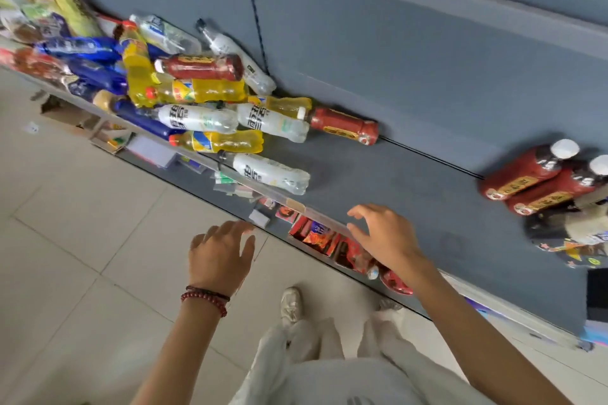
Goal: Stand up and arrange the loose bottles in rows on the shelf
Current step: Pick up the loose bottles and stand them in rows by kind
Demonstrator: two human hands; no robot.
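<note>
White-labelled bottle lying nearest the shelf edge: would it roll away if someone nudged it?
Probably yes: the white-labelled bottle lies on its round side on the flat shelf. It looks clear and empty, so likely light. The thin plastic might dent if squeezed.

We see a floor (82, 240) of big pale tiles with thin lines between them. Above it runs a dark grey shelf (411, 194) with a grey back wall (394, 59). A black cord (255, 16) hangs down that wall.
</note>
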